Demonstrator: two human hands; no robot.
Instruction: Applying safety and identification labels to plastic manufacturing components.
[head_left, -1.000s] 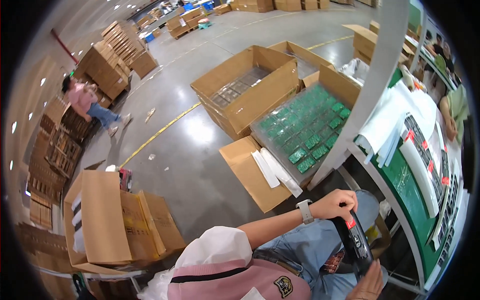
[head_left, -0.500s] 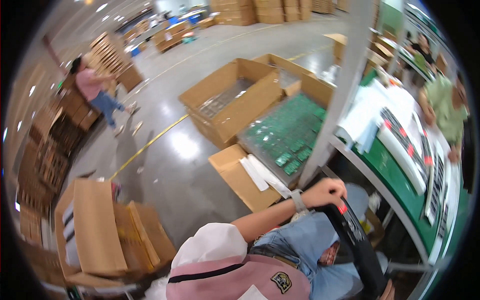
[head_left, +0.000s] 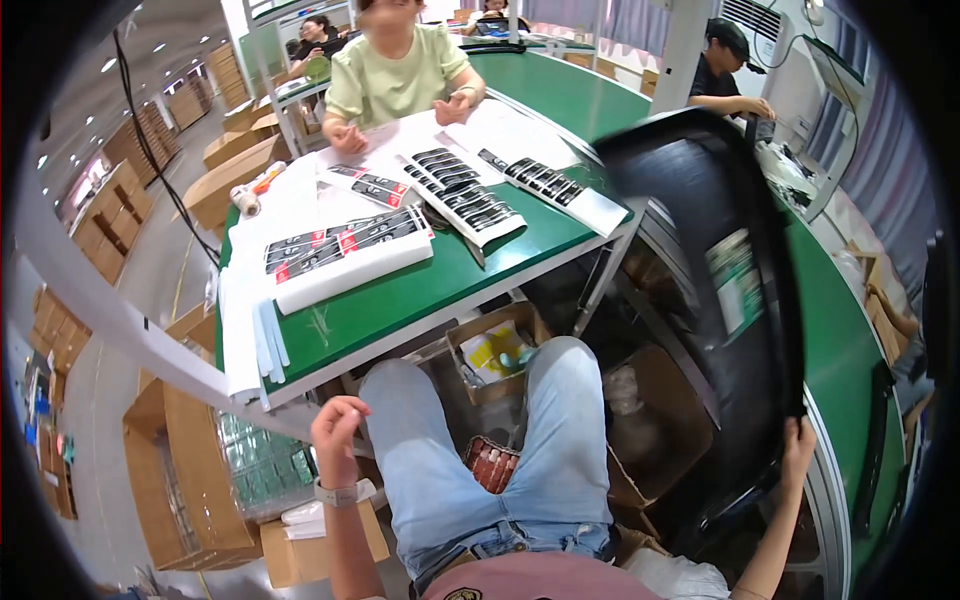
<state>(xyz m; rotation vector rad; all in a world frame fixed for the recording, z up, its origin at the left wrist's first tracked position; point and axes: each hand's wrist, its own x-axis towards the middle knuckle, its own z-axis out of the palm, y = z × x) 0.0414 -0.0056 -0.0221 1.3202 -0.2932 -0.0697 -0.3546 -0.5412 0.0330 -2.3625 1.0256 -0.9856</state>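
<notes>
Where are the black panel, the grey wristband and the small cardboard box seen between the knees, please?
Black panel (head_left: 748, 370): head view, on its dark inner face.
Grey wristband (head_left: 335, 494): head view, on the middle of its band.
Small cardboard box (head_left: 495, 390): head view, on its near wall.

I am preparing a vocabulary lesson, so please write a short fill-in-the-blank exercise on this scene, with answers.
1. The right grip holds the edge of a large ___ panel.
2. This panel is to the ___ of the person's legs.
3. The bare part of the table ahead is ___.
4. Across it, a co-worker shows this number of hands: ___.

Missing words: black; right; green; two.
</notes>
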